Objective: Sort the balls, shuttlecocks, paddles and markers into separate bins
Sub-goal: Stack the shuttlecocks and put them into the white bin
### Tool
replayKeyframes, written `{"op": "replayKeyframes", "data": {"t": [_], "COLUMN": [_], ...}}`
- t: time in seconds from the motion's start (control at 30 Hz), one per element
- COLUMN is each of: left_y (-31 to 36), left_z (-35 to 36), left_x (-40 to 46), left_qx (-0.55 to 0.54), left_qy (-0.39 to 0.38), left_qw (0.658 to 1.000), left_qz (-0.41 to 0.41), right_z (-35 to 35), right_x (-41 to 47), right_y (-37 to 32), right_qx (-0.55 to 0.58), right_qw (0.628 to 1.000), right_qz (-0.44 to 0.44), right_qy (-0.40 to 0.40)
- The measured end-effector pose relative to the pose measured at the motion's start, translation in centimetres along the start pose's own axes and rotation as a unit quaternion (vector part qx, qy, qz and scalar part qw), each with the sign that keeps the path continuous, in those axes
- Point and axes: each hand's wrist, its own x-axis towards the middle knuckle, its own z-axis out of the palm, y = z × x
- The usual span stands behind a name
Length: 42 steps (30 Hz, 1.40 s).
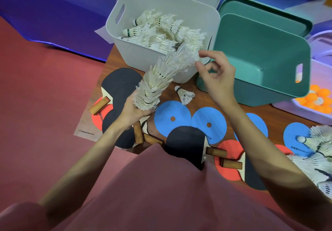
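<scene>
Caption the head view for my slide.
Left hand holds stacked white feather shuttlecocks toward the white plastic bin; right hand open.

Brown wood-grain bench (203,97) with its left corner jutting over a dull red floor (41,94). Glossy blue-purple sheeting (53,11) covers the far side past the bench, creased, catching a bright highlight along its lower edge. Light is even, slightly cool, with soft shadows on the bench top.

Three bins (161,54) visible, one loose shuttlecock (185,95) between them, four blue discs (172,117).
</scene>
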Motion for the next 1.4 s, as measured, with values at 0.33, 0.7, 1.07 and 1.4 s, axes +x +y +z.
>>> {"op": "replayKeyframes", "data": {"t": [0.33, 0.7, 1.07, 1.4], "left_y": [0.0, -0.3, -0.6, 0.5], "left_z": [0.0, -0.6, -1.4, -0.9], "left_x": [-1.1, -1.5, -0.8, 0.0], "left_qx": [-0.013, 0.000, 0.022, 0.093], "left_qy": [0.004, 0.013, -0.021, -0.027], "left_qw": [1.000, 1.000, 1.000, 0.994], "left_qz": [-0.014, -0.012, -0.005, 0.042], "right_z": [1.6, 7.1, -2.6, -6.4], "right_x": [-5.0, -4.4, -6.0, -1.8], "right_y": [8.7, 15.2, 6.7, 0.6], "right_qx": [-0.216, -0.151, -0.203, -0.165], "right_qw": [0.960, 0.894, 0.972, 0.985], "right_qz": [0.173, 0.421, 0.116, 0.024], "right_qy": [-0.037, 0.003, -0.001, 0.052]}}
